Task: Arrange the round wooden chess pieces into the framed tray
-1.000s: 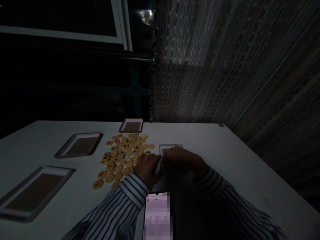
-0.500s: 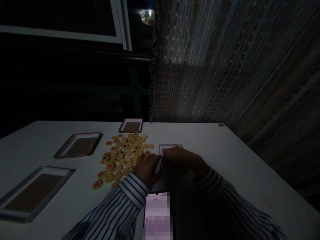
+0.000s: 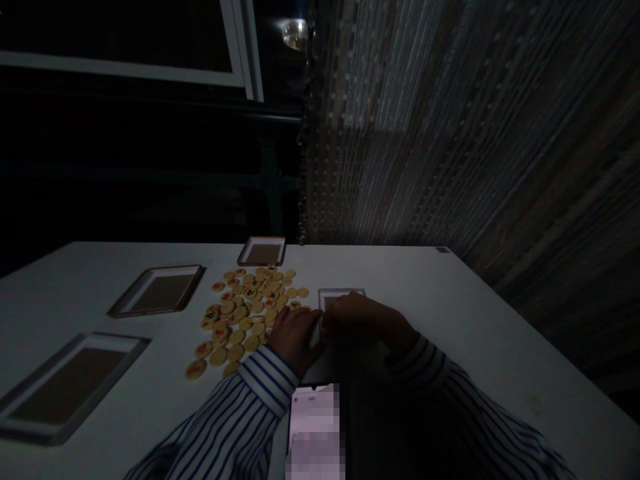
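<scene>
The room is dim. My left hand (image 3: pixel 293 337) rests on the white table (image 3: pixel 475 313) at the near right edge of a spread of round tan game discs (image 3: pixel 245 307), several marked in red or black. Its fingers are curled against the left side of a small white-rimmed tray (image 3: pixel 343 294). My right hand (image 3: pixel 363 319) lies over that tray's near part, fingers bent down onto it. What the fingers pinch, if anything, is hidden. Both arms wear blue-striped white sleeves.
Three more shallow trays with brown insides lie on the table: a small one (image 3: pixel 263 252) behind the discs, one (image 3: pixel 159 289) to the left, a large one (image 3: pixel 65 383) at the near left. A lit phone screen (image 3: pixel 315 430) sits at my chest. A bead curtain (image 3: pixel 450 133) hangs behind.
</scene>
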Tool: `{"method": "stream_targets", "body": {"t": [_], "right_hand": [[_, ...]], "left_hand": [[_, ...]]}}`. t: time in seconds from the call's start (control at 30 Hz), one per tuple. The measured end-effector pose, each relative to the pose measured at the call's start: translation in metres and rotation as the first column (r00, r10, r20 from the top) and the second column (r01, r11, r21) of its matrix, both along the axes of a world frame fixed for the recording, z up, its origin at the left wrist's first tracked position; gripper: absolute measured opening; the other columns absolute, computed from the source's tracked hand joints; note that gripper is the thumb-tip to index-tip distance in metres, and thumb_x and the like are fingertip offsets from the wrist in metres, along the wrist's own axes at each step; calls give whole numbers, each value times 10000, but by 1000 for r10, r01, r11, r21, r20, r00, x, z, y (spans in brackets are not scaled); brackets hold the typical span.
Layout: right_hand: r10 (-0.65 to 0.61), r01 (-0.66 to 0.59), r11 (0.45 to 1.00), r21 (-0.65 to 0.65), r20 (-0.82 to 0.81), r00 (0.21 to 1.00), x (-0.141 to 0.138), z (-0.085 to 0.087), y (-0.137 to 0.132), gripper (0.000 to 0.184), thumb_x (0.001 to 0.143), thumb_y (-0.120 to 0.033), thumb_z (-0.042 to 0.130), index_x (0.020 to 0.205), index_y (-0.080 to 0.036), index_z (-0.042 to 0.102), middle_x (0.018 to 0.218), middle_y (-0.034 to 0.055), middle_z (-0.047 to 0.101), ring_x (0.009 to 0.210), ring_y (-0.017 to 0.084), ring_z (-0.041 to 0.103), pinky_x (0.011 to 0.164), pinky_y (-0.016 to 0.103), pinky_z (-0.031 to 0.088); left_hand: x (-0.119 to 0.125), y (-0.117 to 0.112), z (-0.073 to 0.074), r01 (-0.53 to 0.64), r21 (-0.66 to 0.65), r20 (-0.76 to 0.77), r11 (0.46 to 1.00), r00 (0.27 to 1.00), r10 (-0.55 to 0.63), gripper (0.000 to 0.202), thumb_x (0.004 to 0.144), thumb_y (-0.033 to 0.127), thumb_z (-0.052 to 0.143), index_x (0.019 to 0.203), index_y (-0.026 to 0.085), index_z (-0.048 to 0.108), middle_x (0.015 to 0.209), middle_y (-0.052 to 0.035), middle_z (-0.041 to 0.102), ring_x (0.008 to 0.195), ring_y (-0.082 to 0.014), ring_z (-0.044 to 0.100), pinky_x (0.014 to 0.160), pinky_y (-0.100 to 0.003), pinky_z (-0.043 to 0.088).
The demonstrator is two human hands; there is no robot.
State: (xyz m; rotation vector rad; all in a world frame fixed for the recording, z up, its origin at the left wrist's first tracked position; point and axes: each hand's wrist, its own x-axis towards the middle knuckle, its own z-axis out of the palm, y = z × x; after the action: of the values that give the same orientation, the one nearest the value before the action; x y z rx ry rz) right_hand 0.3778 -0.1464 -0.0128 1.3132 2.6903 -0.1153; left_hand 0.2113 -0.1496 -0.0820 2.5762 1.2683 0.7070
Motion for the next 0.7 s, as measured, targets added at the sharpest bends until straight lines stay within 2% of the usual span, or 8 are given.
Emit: {"method": "stream_targets", "body": {"t": [0.4, 0.6, 0.7], "right_hand": [[0, 0, 1000, -4, 6, 1000, 1, 8, -3, 239, 776, -362, 480, 841, -202, 646, 767, 56, 647, 669, 171, 591, 543, 240, 361], [-23, 23, 999, 28, -3, 1000, 5, 13, -6, 297, 775, -428, 471, 765, -185, 641, 742, 61, 645, 651, 162, 581, 561, 247, 356], [-50, 50, 997, 54, 2, 999, 6, 15, -6, 343, 759, -480, 475, 805, -178, 631, 759, 68, 645, 631, 158, 574, 541, 243, 338]], "left_hand": [[0, 0, 0, -6, 19, -3, 1000, 1000, 6, 455, 659, 282, 584, 1099, 192, 514, 1071, -88, 604, 1038, -260, 510, 963, -494, 264], [0, 1, 0, 14, 21, -12, 1000, 1000, -14, 448, 691, 362, 547, 1097, 173, 520, 1063, -106, 604, 1034, -263, 512, 947, -488, 286], [1, -1, 2, 1, 31, -2, 1000, 1000, -1, 438, 701, 374, 535, 1086, 167, 524, 1049, -108, 608, 1024, -259, 516, 944, -483, 295]]}}
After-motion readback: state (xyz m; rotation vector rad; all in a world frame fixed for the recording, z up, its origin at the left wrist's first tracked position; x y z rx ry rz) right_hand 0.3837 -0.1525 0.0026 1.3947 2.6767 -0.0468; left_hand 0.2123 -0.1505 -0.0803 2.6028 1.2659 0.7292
